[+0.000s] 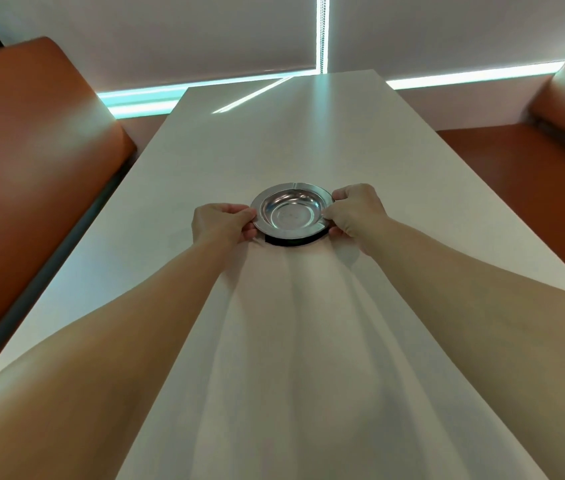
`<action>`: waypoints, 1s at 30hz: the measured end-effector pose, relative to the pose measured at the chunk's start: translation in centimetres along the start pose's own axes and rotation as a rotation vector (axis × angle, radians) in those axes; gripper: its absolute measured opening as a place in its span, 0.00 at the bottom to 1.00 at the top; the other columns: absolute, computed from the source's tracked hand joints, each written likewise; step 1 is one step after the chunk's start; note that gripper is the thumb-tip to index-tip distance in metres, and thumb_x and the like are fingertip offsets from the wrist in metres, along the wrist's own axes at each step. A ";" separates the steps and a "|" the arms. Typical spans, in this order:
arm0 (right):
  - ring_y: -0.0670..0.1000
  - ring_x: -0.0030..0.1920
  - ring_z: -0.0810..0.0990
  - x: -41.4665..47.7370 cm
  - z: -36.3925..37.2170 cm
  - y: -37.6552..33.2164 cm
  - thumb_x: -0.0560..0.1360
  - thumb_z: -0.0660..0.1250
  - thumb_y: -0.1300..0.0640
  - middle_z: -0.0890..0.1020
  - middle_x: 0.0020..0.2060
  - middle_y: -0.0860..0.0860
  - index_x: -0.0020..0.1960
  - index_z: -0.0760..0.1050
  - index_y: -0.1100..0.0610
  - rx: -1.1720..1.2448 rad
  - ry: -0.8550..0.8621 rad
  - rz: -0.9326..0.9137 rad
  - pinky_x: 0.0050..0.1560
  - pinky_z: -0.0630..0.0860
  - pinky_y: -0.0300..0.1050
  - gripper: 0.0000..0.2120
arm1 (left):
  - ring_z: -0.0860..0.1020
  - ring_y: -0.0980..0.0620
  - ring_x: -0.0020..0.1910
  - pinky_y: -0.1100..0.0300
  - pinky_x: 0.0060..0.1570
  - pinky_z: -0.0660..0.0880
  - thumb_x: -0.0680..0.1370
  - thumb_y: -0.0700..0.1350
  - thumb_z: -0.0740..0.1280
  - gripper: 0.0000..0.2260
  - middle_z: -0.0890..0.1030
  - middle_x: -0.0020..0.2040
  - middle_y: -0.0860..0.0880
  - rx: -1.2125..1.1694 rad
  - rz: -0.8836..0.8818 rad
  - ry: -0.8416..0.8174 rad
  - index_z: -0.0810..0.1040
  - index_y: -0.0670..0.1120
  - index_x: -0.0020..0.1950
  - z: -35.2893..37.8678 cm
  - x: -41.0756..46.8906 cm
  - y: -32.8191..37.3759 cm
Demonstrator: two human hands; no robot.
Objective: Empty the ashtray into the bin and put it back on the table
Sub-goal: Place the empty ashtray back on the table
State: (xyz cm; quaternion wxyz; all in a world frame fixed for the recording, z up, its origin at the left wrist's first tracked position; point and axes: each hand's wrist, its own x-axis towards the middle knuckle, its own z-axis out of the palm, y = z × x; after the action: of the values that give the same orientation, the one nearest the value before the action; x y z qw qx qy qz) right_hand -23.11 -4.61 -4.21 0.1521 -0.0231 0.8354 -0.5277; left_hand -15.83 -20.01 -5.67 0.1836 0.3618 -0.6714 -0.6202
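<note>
Ashtray (291,211), a round shiny metal dish, sits at the middle of a long pale table (204,161), between both hands. The left hand (220,221) pinches its left rim with fingers closed on the metal; the right hand (353,211) pinches the right rim the same way. A dark base or shadow shows under its near edge, so whether it rests flat or is slightly raised cannot be told. The bowl looks empty. Both hands are equally close, on opposite sides. Orange bench seats (31,143) flank the table. No bin is visible.
</note>
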 end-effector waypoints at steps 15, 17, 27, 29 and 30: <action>0.54 0.41 0.73 -0.7 0.0 -0.1 0.68 0.61 0.70 0.81 0.53 0.64 0.56 0.76 0.68 0.017 0.015 -0.003 0.55 0.78 0.59 0.17 | 0.78 0.60 0.20 0.70 0.29 0.79 0.70 0.37 0.71 0.02 0.80 0.34 0.46 -0.057 -0.001 0.007 0.79 0.42 0.37 -0.5 -1.0 -0.1; 0.54 0.40 0.72 -0.7 0.0 -0.1 0.68 0.61 0.70 0.82 0.48 0.62 0.57 0.75 0.68 0.019 0.006 -0.009 0.54 0.78 0.56 0.18 | 0.78 0.61 0.20 0.70 0.29 0.78 0.70 0.37 0.71 0.02 0.80 0.34 0.46 -0.052 0.003 0.013 0.79 0.41 0.41 -0.4 -1.1 -0.1; 0.60 0.60 0.76 -1.9 0.4 0.2 0.68 0.64 0.69 0.81 0.57 0.62 0.54 0.77 0.68 -0.092 0.066 -0.172 0.59 0.74 0.53 0.15 | 0.80 0.57 0.30 0.66 0.38 0.79 0.70 0.41 0.71 0.01 0.81 0.34 0.50 -0.028 0.053 0.076 0.81 0.45 0.40 -0.6 -1.1 -0.7; 0.62 0.61 0.75 -1.7 0.5 0.0 0.68 0.63 0.71 0.79 0.58 0.65 0.56 0.75 0.71 -0.096 0.073 -0.158 0.61 0.73 0.58 0.16 | 0.80 0.56 0.31 0.67 0.36 0.78 0.70 0.40 0.70 0.00 0.81 0.34 0.50 -0.029 0.056 0.074 0.81 0.44 0.40 -0.6 -1.1 -0.8; 0.62 0.62 0.74 -1.6 0.5 0.0 0.68 0.63 0.71 0.78 0.59 0.66 0.57 0.74 0.72 -0.099 0.073 -0.156 0.61 0.72 0.60 0.17 | 0.80 0.56 0.31 0.69 0.34 0.78 0.70 0.40 0.70 0.01 0.81 0.34 0.50 -0.032 0.059 0.072 0.80 0.45 0.38 -0.6 -1.1 -0.8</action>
State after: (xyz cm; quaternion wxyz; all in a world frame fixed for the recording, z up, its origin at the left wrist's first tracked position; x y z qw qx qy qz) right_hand -21.48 -4.71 -3.99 0.0787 -0.0766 0.8611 -0.4964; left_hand -14.43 -19.65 -6.10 0.2317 0.3607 -0.6647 -0.6119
